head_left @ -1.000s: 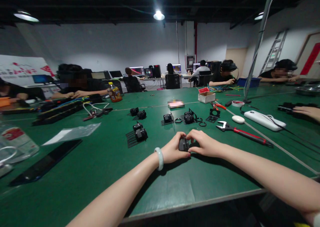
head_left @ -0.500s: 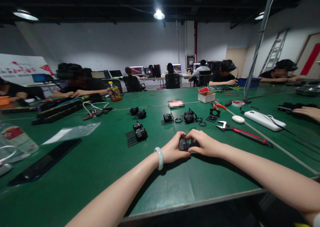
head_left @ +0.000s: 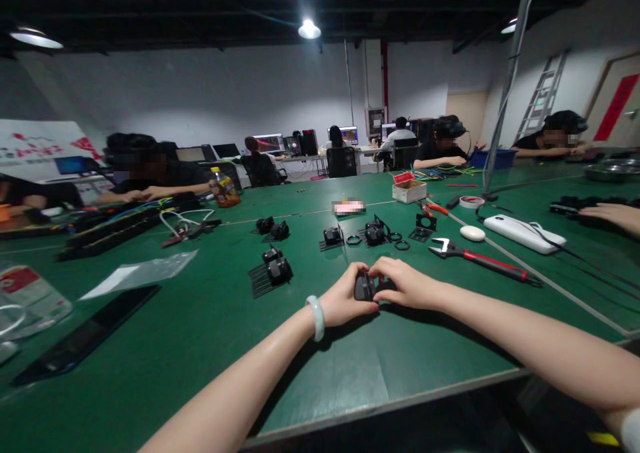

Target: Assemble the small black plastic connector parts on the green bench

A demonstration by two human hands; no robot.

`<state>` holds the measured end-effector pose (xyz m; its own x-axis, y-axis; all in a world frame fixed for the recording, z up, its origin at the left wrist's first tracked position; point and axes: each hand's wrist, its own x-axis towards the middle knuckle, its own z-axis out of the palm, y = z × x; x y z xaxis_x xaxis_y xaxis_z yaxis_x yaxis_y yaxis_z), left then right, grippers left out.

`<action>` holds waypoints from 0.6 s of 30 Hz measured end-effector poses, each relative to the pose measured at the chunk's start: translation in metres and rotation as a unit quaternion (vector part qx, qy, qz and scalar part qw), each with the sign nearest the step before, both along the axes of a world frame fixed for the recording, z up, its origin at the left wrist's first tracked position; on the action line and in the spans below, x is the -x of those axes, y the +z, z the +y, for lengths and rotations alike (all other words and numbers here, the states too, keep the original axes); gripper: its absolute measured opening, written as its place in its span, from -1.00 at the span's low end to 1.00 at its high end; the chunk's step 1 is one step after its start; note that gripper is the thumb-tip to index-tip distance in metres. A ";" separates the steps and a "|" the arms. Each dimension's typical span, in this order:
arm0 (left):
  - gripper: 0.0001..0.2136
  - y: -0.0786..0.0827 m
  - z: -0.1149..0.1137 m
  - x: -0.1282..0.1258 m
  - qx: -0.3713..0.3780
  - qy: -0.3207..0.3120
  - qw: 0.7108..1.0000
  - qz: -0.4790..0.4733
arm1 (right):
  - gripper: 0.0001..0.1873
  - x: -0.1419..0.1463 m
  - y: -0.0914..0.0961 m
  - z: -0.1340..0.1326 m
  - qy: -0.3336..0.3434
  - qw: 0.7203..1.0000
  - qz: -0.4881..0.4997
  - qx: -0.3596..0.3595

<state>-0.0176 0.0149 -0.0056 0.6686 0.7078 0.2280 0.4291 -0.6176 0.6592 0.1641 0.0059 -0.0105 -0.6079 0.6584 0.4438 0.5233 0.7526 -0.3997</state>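
Near the front of the green table, my left hand (head_left: 345, 296) grips a small black plastic part (head_left: 365, 286) between thumb and fingers. My right hand (head_left: 407, 283) closes on the same part from the other side, fingertips against it; its exact kind is partly hidden by my fingers. Beyond my hands lie similar black parts with slotted plates: one assembly (head_left: 277, 271) to the left, another (head_left: 331, 236) straight ahead and a third (head_left: 375, 233) beside it. Black rings (head_left: 353, 240) rest near them. A black bracket with a round hole (head_left: 425, 223) stands farther right.
An adjustable wrench (head_left: 487, 261) with red-black handle lies right of my hands, near a white power strip (head_left: 525, 233) and white oval object (head_left: 473, 233). A dark flat panel (head_left: 85, 336) lies left. A small box (head_left: 409, 190) and bottle (head_left: 224, 188) stand farther back. Other people sit around the table.
The view has shifted slightly, so the table's things appear a little farther left. Both hands keep hold of the black part, which looks slightly turned.
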 end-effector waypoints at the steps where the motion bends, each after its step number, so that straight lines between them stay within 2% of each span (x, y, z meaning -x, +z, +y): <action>1: -0.52 0.000 0.000 0.000 0.001 0.002 1.000 0.001 | -0.65 0.000 0.000 0.000 0.000 1.000 0.001 0.001; 18: -0.52 0.001 0.000 0.001 -0.009 0.000 1.000 0.010 | -0.67 0.000 0.001 -0.002 -0.001 1.000 -0.004 0.001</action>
<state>-0.0182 0.0149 -0.0049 0.6736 0.7032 0.2274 0.4414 -0.6296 0.6394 0.1641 0.0035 -0.0093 -0.6102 0.6607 0.4372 0.5283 0.7506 -0.3968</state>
